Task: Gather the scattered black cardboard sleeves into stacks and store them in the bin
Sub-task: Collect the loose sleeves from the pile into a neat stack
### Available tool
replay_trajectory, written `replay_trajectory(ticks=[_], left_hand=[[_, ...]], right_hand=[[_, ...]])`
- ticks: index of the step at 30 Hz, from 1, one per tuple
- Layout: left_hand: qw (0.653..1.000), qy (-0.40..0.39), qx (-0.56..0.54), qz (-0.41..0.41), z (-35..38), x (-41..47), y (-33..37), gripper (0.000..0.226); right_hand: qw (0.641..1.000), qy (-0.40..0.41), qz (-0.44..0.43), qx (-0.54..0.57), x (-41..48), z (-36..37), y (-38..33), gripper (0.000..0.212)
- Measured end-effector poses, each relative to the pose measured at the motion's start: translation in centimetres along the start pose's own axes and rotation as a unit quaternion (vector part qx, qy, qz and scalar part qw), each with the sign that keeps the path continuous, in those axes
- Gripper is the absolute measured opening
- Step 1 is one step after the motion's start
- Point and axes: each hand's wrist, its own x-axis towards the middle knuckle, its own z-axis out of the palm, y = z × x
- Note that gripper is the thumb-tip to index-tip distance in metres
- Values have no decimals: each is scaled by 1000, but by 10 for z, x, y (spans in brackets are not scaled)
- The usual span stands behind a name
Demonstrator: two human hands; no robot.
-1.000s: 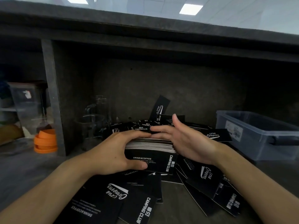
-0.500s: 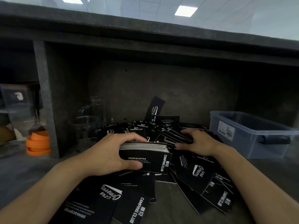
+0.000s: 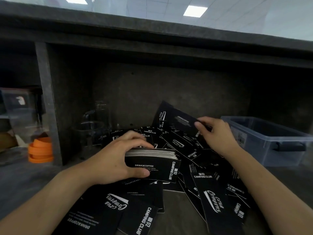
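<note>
Under the dark shelf (image 3: 152, 48), the left hand (image 3: 115, 160) curls round a stack of sleeves (image 3: 152, 164), thumb on its printed front, while the right hand (image 3: 218, 134) pinches one loose sleeve (image 3: 179, 121) raised above the scattered sleeves (image 3: 211, 197) on the counter (image 3: 177, 219). Just right of the pile sits the open-topped clear bin (image 3: 271, 143); glass vessels (image 3: 94, 126) stand behind on the left, and orange rings (image 3: 40, 150) lie beyond the upright divider (image 3: 49, 102).

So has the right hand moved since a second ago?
Yes. The right hand left the stack and went back and rightward, toward the bin, now pinching one sleeve.
</note>
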Motion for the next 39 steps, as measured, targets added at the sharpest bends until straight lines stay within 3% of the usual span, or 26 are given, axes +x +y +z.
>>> replay_trajectory(ticks=[3,5,7,10,13,14,15,17,19,21,23,26,31,37,39], left_hand=[[1000,4,14,-2,1,-1,-2,62],[1000,7,21,-9,0,-1,0,64],[999,22,19,-24,-1,-1,2,75],[999,17,12,-35,0,-1,2,95],[998,-9,69,0,2,0,3,86],[997,-14,78,3,2,0,3,83],[997,-18,73,1,1,1,3,81],[999,-18,48,-4,1,1,1,78],[999,-14,34,-9,1,1,2,78],[999,-14,34,-10,1,0,2,77],[999,-15,28,-11,1,1,1,78],[1000,-14,24,-8,1,0,-1,81],[999,-31,23,-3,1,1,0,72],[996,-43,75,20,2,1,-1,71],[996,-49,71,20,1,1,-1,73]], right_hand=[[968,-191,-21,158,-10,5,-29,20],[941,-271,-8,203,-19,14,-45,20],[931,-267,17,250,-27,22,-57,23],[900,-262,105,333,-32,34,-75,67],[826,-271,179,460,-33,48,-84,82],[821,-271,186,468,-33,50,-86,79],[836,-259,178,450,-31,51,-86,72],[903,-205,133,354,-25,48,-75,45],[970,-171,77,155,-15,31,-55,23],[958,-276,75,-24,-12,13,-35,46],[929,-348,91,-90,-15,4,-22,59],[951,-290,63,-88,-14,4,-12,56],[966,-240,74,-62,-10,3,-23,71],[986,-136,93,-33,-6,4,-21,30],[987,-92,121,56,-5,7,-22,20]])
